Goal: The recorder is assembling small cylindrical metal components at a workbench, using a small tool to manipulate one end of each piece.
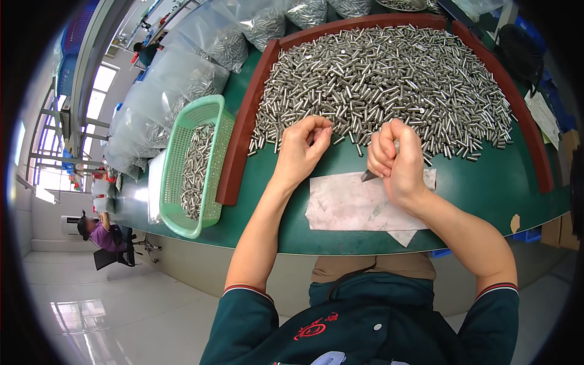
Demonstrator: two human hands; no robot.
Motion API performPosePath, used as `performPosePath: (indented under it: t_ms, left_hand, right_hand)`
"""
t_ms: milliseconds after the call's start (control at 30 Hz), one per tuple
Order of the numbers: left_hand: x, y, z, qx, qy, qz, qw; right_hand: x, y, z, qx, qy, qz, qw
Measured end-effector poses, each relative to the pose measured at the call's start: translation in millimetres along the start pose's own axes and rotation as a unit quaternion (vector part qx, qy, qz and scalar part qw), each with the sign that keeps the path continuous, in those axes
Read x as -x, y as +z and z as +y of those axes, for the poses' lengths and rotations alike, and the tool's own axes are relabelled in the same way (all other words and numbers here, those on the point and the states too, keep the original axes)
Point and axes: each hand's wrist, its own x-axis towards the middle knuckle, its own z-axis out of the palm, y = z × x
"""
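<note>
A broad heap of short silvery metal pins (389,85) lies on the green tabletop. At its near edge my left hand (301,149) is closed, with thumb and fingertips curled together; anything in the pinch is hidden. My right hand (398,161) is closed in a fist around a dark, pointed tool (368,176), whose tip sticks out below the fingers. Most of that tool is covered, so its kind does not show. Under the right hand a stained, pale cloth or sheet (340,204) lies flat near the table's front edge.
A dark red wooden border (240,143) frames the heap on three sides. To its left stands a green plastic basket (167,194) partly filled with pins. Clear bags (204,79) of metal parts line the back left. Another person (106,234) sits far left.
</note>
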Motion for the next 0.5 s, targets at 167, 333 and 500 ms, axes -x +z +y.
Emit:
performPosePath:
  t_ms: [167,333,500]
  left_hand:
    - [1.8,-0.4,6.0,-0.02,-0.003,-0.006,1.0]
    - [20.1,0.8,33.2,-0.016,-0.098,-0.158,0.982]
    - [30.9,4.6,45.4,-0.087,-0.103,-0.219,0.966]
  right_hand:
    - [0.6,-0.3,0.3,-0.001,-0.001,-0.001,1.0]
    - [0.3,-4.9,0.4,0.0,-0.005,0.001,1.0]
    - [0.4,0.3,0.8,0.019,0.002,0.001,1.0]
